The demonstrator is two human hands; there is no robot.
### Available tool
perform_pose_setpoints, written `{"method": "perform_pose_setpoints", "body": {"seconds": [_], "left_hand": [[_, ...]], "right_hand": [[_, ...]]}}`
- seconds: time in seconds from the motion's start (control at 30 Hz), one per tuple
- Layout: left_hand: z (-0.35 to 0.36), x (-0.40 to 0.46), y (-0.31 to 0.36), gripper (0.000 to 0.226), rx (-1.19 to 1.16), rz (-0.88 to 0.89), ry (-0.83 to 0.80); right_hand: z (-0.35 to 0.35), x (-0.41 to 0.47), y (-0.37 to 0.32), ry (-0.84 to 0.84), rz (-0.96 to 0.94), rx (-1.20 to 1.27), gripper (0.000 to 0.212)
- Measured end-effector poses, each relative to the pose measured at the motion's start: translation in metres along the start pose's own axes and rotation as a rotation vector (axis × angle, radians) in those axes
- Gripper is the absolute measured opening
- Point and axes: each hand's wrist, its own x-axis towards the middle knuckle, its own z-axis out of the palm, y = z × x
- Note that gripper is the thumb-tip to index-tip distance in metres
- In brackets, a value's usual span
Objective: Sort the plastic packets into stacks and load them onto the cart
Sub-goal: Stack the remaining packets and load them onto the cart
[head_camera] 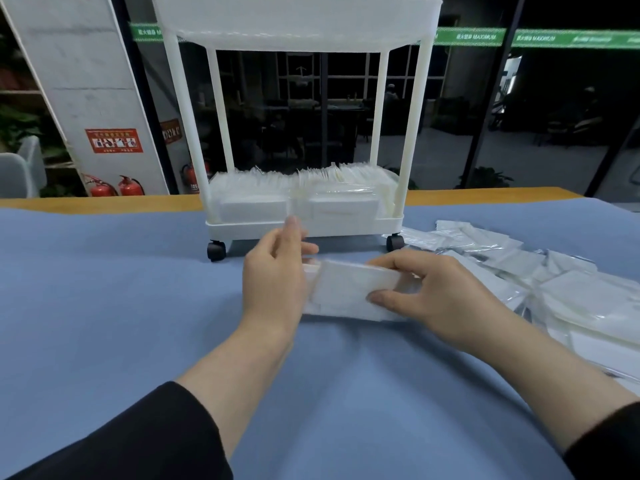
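Both hands clasp a stack of packets (349, 292) on the blue cloth (104, 289) before the cart (304, 230): left hand (273, 275) at its left end, right hand (429, 299) gripping its right. The cart's bottom tray (242, 228) is packed with upright packets (304, 188). Loose packets (519, 271) lie right of the cart.

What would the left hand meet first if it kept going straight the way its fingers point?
Most likely the front rim of the cart's bottom shelf. The left hand points up and away toward it, fingertips just short of the rim; depth is hard to judge from this one view.
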Motion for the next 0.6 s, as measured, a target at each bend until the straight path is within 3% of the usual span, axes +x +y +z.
{"method": "perform_pose_setpoints", "body": {"seconds": [0.13, 0.2, 0.27, 0.4, 0.5, 0.6], "left_hand": [[0.006, -0.006, -0.003, 0.023, 0.046, -0.113, -0.133], [0.009, -0.012, 0.005, 0.036, -0.041, -0.116, -0.156], [0.012, -0.017, 0.008, 0.044, -0.035, -0.080, -0.196], [0.011, -0.018, 0.003, 0.029, 0.131, 0.019, -0.276], [0.007, -0.012, 0.002, 0.043, 0.048, 0.017, -0.280], [0.008, -0.011, 0.001, 0.064, -0.205, -0.113, -0.308]], "right_hand": [[0.008, 0.002, 0.007, 0.015, -0.002, 0.022, 0.045], [0.011, 0.002, 0.006, 0.012, -0.001, 0.021, 0.047], [0.011, 0.002, 0.001, -0.029, -0.004, 0.001, 0.046], [0.007, 0.002, -0.004, -0.092, 0.034, -0.020, 0.028], [0.001, 0.003, -0.005, 0.028, 0.057, 0.083, 0.021], [-0.008, 0.001, -0.011, 0.201, 0.105, 0.408, 0.021]]}}
